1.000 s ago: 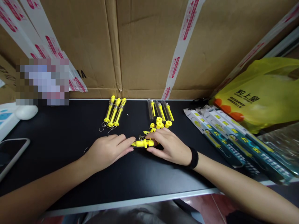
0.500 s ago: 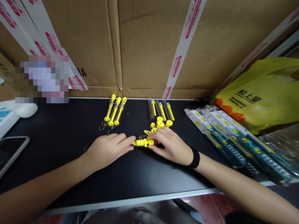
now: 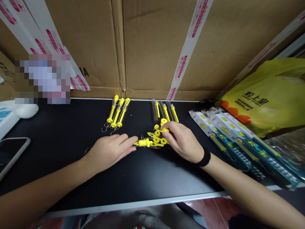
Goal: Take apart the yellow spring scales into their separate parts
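Observation:
My left hand (image 3: 111, 151) is closed around the clear tube of a spring scale (image 3: 144, 143), whose yellow collar points right. Between thumb and forefinger, my right hand (image 3: 184, 143) pinches a small yellow cap (image 3: 165, 130). Loose yellow rings and caps (image 3: 156, 139), with thin metal hooks among them, lie on the black table just left of my right fingers. Behind them stand out several clear tubes (image 3: 154, 111) with yellow inner rods (image 3: 174, 113). Three whole spring scales (image 3: 118, 113) with wire hooks lie side by side behind my left hand.
Packaged spring scales (image 3: 228, 140) are stacked on the right, beside a yellow plastic bag (image 3: 267, 95). A phone (image 3: 13, 156) and a white mouse (image 3: 26, 111) lie at the left. A large cardboard box (image 3: 147, 47) walls off the table's back edge.
My right hand has left the end of the spring scale and moved up and right to the loose parts, where it now pinches a yellow cap. My left hand keeps its hold.

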`<state>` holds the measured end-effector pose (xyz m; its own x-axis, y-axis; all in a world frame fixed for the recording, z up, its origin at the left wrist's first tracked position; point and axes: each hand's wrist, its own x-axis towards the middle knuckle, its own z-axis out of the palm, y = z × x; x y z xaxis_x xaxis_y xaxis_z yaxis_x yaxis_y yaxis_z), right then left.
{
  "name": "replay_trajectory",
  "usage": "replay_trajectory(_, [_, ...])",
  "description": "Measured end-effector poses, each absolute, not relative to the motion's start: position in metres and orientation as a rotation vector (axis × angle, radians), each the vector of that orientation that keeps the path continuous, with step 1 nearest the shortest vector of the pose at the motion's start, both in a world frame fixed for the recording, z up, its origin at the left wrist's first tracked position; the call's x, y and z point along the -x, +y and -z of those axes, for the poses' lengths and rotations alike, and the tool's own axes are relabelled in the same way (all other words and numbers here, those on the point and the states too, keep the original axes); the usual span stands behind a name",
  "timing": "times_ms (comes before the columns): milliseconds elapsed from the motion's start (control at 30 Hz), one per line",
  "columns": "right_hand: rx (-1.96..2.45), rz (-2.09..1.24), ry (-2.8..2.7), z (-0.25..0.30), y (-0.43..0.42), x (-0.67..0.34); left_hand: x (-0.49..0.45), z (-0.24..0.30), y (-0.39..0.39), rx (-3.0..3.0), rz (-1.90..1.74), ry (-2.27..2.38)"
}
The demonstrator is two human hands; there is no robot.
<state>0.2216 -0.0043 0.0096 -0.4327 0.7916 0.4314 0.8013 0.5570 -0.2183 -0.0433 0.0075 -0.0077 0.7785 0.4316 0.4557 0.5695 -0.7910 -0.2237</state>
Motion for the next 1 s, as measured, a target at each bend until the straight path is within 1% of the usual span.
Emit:
replay_trajectory(167, [1.517, 0.107, -2.39, -0.015, 0.002, -0.229, 0.043, 0.007, 0.007, 2.621, 0.546, -0.772])
replay_trajectory(300, [1.562, 0.12, -2.518, -0.014, 0.003, -0.23, 0.043, 0.007, 0.007, 2.618, 0.541, -0.773])
replay_trajectory(533, [1.687, 0.189, -2.466, -0.022, -0.002, -0.229, 0.043, 0.008, 0.007, 2.619, 0.546, -0.773])
replay_trajectory(767, [2.074, 0.365, -2.504, -0.024, -0.003, -0.241, 0.043, 0.008, 0.007, 2.644, 0.558, -0.762])
replay_trajectory(1000, [2.059, 0.388, -2.609, -0.015, -0.003, -0.243, 0.043, 0.009, 0.007, 2.644, 0.55, -0.776])
